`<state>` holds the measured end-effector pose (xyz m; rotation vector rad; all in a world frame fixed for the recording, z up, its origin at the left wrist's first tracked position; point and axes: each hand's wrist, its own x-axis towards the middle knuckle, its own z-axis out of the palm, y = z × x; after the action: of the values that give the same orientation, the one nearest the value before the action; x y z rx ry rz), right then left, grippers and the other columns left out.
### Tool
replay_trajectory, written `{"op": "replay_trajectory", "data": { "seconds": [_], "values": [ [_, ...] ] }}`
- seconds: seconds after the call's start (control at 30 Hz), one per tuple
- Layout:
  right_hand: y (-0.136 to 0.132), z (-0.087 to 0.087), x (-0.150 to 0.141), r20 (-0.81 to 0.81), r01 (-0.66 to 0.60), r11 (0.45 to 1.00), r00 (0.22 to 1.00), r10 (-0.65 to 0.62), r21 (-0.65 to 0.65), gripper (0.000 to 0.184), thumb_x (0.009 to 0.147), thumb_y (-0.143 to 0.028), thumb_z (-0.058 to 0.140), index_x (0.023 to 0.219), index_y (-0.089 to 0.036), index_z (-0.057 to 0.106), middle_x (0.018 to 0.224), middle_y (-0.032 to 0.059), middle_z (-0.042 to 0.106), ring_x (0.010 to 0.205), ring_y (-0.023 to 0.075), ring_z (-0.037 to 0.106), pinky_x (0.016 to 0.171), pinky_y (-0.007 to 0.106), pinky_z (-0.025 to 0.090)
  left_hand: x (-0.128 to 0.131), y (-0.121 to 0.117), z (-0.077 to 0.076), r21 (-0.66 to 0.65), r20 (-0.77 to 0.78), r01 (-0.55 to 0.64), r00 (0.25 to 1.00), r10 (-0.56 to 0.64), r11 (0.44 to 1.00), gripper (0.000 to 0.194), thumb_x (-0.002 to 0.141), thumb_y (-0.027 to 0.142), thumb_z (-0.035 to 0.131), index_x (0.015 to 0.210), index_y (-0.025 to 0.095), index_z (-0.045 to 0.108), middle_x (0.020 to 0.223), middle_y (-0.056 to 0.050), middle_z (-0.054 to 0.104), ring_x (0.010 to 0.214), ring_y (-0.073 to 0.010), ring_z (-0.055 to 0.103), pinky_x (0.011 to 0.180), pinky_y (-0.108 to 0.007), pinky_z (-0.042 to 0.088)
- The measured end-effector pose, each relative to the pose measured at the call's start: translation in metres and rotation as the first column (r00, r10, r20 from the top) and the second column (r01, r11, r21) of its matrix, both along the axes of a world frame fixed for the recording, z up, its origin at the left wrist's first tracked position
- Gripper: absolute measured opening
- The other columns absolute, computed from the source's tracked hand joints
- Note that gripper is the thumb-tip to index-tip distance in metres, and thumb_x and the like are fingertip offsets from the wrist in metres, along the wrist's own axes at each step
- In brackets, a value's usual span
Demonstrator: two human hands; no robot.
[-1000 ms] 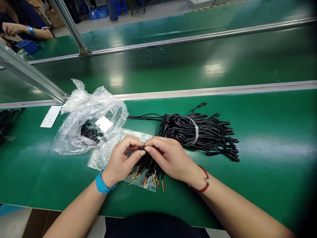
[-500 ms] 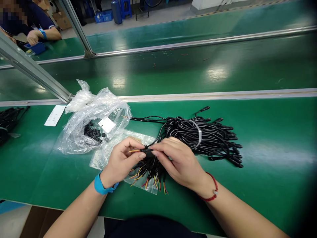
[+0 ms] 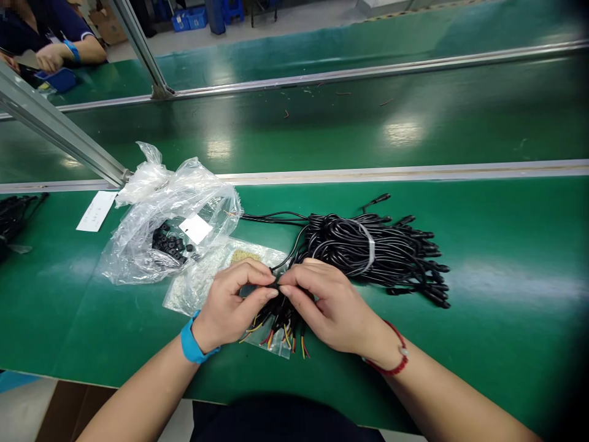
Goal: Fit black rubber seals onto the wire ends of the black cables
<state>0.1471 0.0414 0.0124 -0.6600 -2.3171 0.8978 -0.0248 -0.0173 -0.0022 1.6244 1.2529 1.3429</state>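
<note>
My left hand (image 3: 232,301) and my right hand (image 3: 329,301) meet fingertip to fingertip, both pinched on a black cable (image 3: 280,266) that runs back to the bundle. The exact spot they grip is mostly hidden by the fingers. To the right lies the bundle of black cables (image 3: 338,242), tied with a clear band, its connector ends pointing right. Below my fingers, stripped-back ends show red, yellow and white wires (image 3: 288,334). These ends rest on a flat plastic bag (image 3: 184,294) holding small yellowish pieces (image 3: 243,255).
An opened clear bag (image 3: 129,258) with small black ring-like parts (image 3: 172,245) lies left of my hands. A white label (image 3: 96,212) sits beside a metal post (image 3: 69,132). More black cables (image 3: 16,218) are at far left. Across the bench, a person's hand (image 3: 51,58) is over a blue tray (image 3: 62,80).
My left fingertips have slid right, close against my right ones. The yellow wire that stuck out at my left fingers no longer shows. The view has shifted slightly.
</note>
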Motion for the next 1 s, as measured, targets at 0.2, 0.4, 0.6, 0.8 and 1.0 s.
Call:
{"op": "replay_trajectory", "data": {
  "seconds": [0.2,0.4,0.6,0.8,1.0],
  "values": [
    [-0.001,-0.008,-0.007,0.044,0.052,0.997,0.998,-0.054,0.051,0.019,0.09,-0.015,0.042,0.075,-0.018,0.053,0.062,-0.0019,0.055,0.056,0.0111,0.044,0.06,0.026,0.033,-0.001,0.003,-0.004,-0.042,-0.127,-0.006,0.992,0.0,0.999,0.004,0.08,0.015,0.061,0.083,0.018,0.06,0.08,-0.005,0.065,0.075,-0.0156,0.06,0.067,-0.029,0.049],
    [0.003,-0.004,-0.004,-0.004,0.043,0.993,0.999,-0.043,0.11,0.011,0.089,-0.016,0.048,0.094,-0.017,0.058,0.079,0.0018,0.064,0.07,0.0127,0.054,0.069,0.028,0.038,-0.009,0.0,-0.003,-0.046,-0.068,-0.085,0.994,0.082,0.995,0.016,0.079,0.014,0.063,0.094,0.02,0.061,0.088,-0.004,0.063,0.083,-0.0154,0.06,0.071,-0.027,0.049],
    [0.005,0.0,0.0,-0.032,0.054,0.991,0.998,-0.051,0.123,0.012,0.09,-0.015,0.047,0.086,-0.018,0.059,0.071,0.0,0.064,0.064,0.0118,0.054,0.065,0.026,0.039,-0.008,0.0,-0.001,-0.061,0.006,-0.063,0.998,0.064,0.996,0.009,0.078,0.016,0.065,0.086,0.018,0.062,0.086,-0.006,0.065,0.078,-0.0157,0.061,0.068,-0.029,0.052],
    [0.006,0.0,-0.002,0.005,0.022,0.998,1.0,-0.022,0.059,0.016,0.089,-0.016,0.044,0.082,-0.018,0.058,0.066,-0.0005,0.061,0.058,0.0113,0.049,0.061,0.026,0.036,-0.006,0.001,-0.004,-0.055,0.028,-0.037,0.999,0.039,0.998,0.006,0.077,0.017,0.066,0.082,0.017,0.062,0.083,-0.006,0.065,0.076,-0.0166,0.061,0.066,-0.031,0.052],
    [0.006,-0.004,-0.002,0.062,0.009,0.997,0.998,-0.013,0.074,0.019,0.09,-0.016,0.041,0.078,-0.017,0.057,0.063,-0.0005,0.058,0.056,0.0117,0.046,0.06,0.026,0.034,-0.001,0.006,-0.007,0.02,-0.054,-0.042,0.998,0.043,0.999,0.006,0.076,0.014,0.066,0.078,0.017,0.061,0.078,-0.004,0.066,0.073,-0.0152,0.061,0.067,-0.029,0.05]
  ]
}}
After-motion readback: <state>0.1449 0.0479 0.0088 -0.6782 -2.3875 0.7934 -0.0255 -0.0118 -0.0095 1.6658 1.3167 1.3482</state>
